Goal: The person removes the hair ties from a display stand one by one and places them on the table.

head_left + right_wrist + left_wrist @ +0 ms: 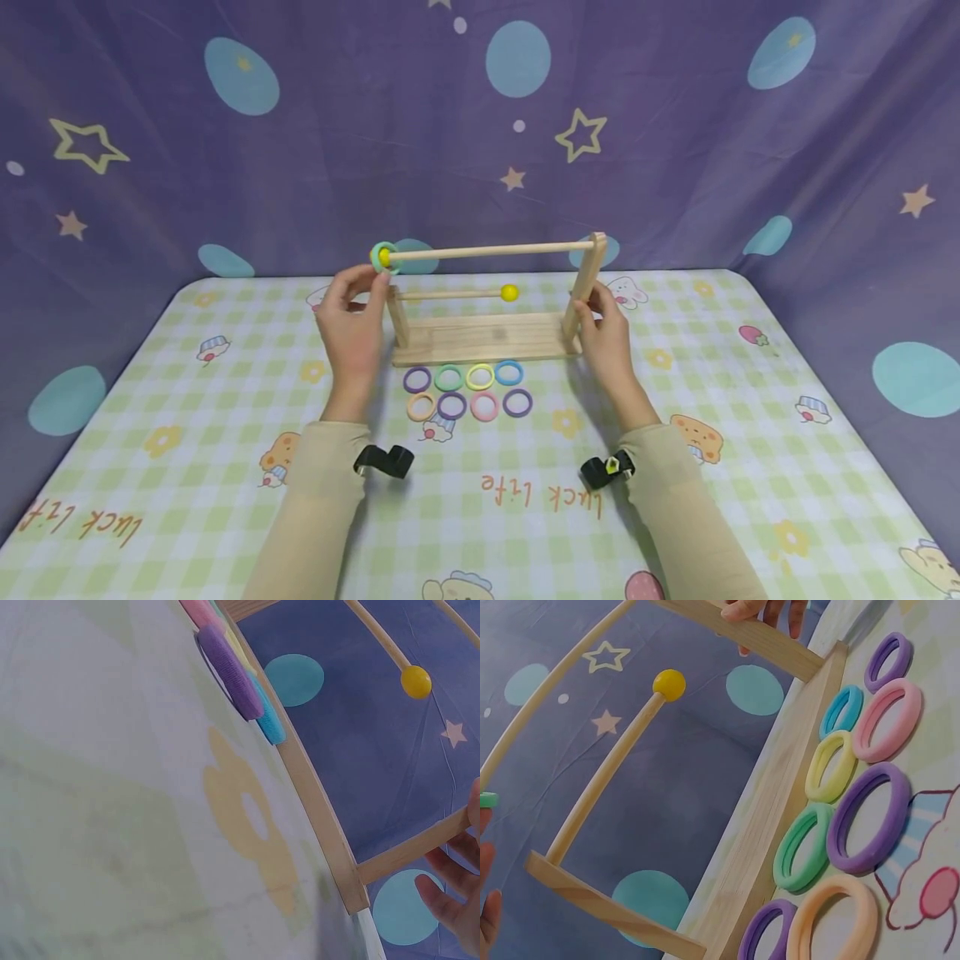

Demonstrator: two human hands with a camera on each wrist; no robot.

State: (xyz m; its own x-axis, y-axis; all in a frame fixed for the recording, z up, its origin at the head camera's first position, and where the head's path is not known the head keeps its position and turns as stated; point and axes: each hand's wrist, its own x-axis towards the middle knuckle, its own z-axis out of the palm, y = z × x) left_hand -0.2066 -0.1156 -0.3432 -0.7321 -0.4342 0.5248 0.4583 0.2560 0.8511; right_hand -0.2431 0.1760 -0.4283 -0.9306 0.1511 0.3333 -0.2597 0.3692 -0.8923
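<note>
My left hand (352, 321) pinches a green ring (374, 257) at the left end of the upper rod (487, 251). The ring overlaps the yellow ball on that end in the head view; in the left wrist view just an edge of the ring (488, 800) shows. The rod belongs to a wooden stand (480, 337) with two uprights. My right hand (606, 333) grips the tall right upright (587, 279), thumb in front and fingers behind. From the short left upright (397, 317) runs a lower rod (450, 294) tipped with a yellow ball (510, 292).
Several rings lie in two rows before the base, among them a blue ring (509, 362), a yellow ring (480, 366), a pink ring (484, 419) and an orange ring (421, 418). A checked cloth (480, 542) covers the table; a purple curtain (390, 125) hangs behind.
</note>
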